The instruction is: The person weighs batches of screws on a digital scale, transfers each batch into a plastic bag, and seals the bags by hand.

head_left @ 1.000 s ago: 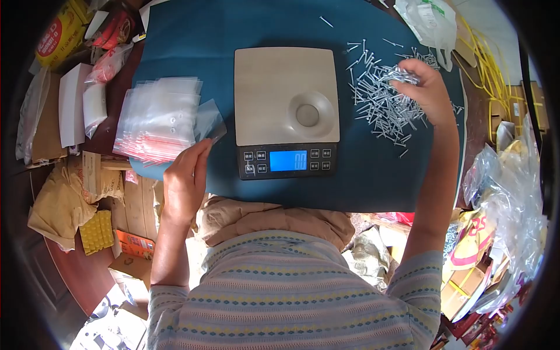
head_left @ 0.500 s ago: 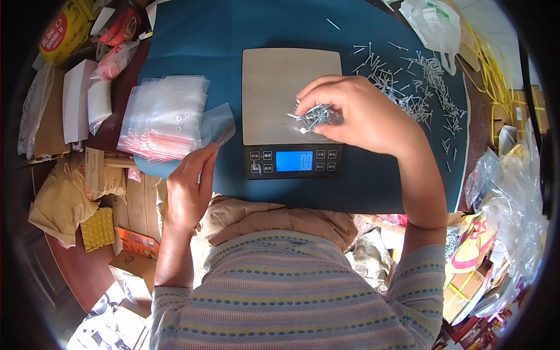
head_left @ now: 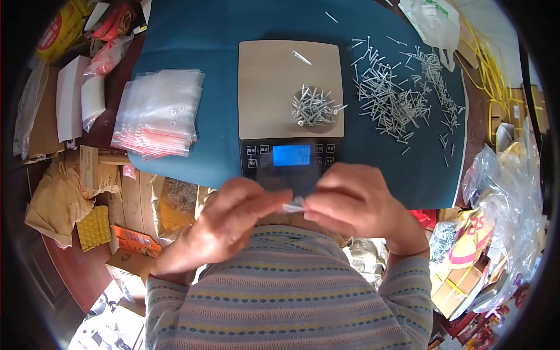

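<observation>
Close to my body, in front of the scale, my left hand (head_left: 230, 219) and my right hand (head_left: 356, 201) meet. Their fingers pinch the edge of a small clear zip bag (head_left: 294, 205), which hangs partly over the scale's keys. On the digital scale (head_left: 265, 93) rests a round clear dish (head_left: 315, 126) heaped with silver screws (head_left: 315, 105). One loose screw (head_left: 301, 57) lies on the platform behind the dish. The blue display (head_left: 291, 155) is lit, but I cannot read a number on it.
A pile of screws (head_left: 391, 96) spreads over the dark green cloth (head_left: 192, 32) right of the scale. Left of it lies a fanned stack of clear zip bags (head_left: 160, 111) with red edges. A white plastic bag (head_left: 431, 26) sits at the far right corner.
My right hand has left the screws in the dish and come toward my body. My left hand has brought the bag from the left to the middle, where both hands now grip it.
</observation>
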Motion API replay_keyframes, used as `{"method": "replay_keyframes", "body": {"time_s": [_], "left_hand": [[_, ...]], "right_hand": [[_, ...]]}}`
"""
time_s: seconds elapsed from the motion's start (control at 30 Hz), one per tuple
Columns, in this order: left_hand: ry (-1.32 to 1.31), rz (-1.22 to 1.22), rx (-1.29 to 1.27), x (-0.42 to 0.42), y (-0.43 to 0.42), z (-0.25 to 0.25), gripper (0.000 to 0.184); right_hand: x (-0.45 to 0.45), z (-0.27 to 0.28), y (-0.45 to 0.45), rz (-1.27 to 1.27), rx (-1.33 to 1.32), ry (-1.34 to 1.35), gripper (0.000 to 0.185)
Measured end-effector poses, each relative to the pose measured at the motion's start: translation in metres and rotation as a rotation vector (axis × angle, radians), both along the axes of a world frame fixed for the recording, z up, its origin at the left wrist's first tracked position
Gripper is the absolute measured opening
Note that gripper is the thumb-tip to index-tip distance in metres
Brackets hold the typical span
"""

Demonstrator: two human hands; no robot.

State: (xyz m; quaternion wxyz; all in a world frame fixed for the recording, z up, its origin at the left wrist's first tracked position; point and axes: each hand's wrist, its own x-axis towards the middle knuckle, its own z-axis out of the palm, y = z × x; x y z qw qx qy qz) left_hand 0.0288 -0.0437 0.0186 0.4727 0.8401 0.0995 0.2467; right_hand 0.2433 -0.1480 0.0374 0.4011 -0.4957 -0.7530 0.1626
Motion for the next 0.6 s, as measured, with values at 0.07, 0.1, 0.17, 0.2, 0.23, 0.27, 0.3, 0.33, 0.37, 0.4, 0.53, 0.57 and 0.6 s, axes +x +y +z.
{"method": "replay_keyframes", "body": {"time_s": [0.07,0.1,0.17,0.2,0.23,0.27,0.3,0.33,0.37,0.4,0.53,0.57,0.6], "left_hand": [[0.004,-0.11,-0.033,0.0,-0.004,0.006,0.036],[0.006,-0.166,-0.049,0.001,-0.005,0.007,0.031],[0.008,-0.226,-0.077,0.004,-0.009,0.006,0.025],[0.006,-0.257,-0.089,0.005,-0.009,0.005,0.024],[-0.001,-0.266,-0.077,0.005,-0.01,0.003,0.024],[-0.008,-0.275,-0.066,0.006,-0.011,0.0,0.025],[-0.016,-0.284,-0.056,0.006,-0.012,-0.001,0.026],[-0.014,-0.286,-0.064,0.007,-0.013,-0.002,0.026],[-0.013,-0.288,-0.069,0.008,-0.013,-0.002,0.025],[-0.012,-0.289,-0.074,0.009,-0.013,-0.002,0.024],[-0.087,-0.23,-0.033,0.017,-0.018,-0.006,0.023],[-0.077,-0.226,-0.037,0.016,-0.018,-0.008,0.023],[-0.069,-0.221,-0.041,0.016,-0.017,-0.009,0.023]], "right_hand": [[-0.007,-0.006,-0.009,-0.021,0.016,0.133,0.016],[-0.009,-0.008,-0.012,-0.01,-0.026,0.135,0.015],[-0.009,-0.01,-0.018,0.011,-0.11,0.138,0.015],[-0.009,-0.013,-0.02,0.031,-0.129,0.172,0.016],[-0.009,-0.016,-0.023,0.051,-0.148,0.205,0.016],[-0.008,-0.017,-0.024,0.072,-0.168,0.237,0.016],[-0.008,-0.018,-0.026,0.078,-0.18,0.267,0.016],[-0.007,-0.019,-0.026,0.084,-0.192,0.298,0.016],[-0.007,-0.019,-0.027,0.092,-0.201,0.328,0.016],[-0.006,-0.021,-0.027,0.079,-0.197,0.333,0.016],[-0.005,-0.024,-0.028,0.034,-0.182,0.375,0.016],[-0.004,-0.024,-0.028,0.024,-0.179,0.392,0.016],[-0.005,-0.025,-0.027,0.033,-0.167,0.374,0.016]]}}
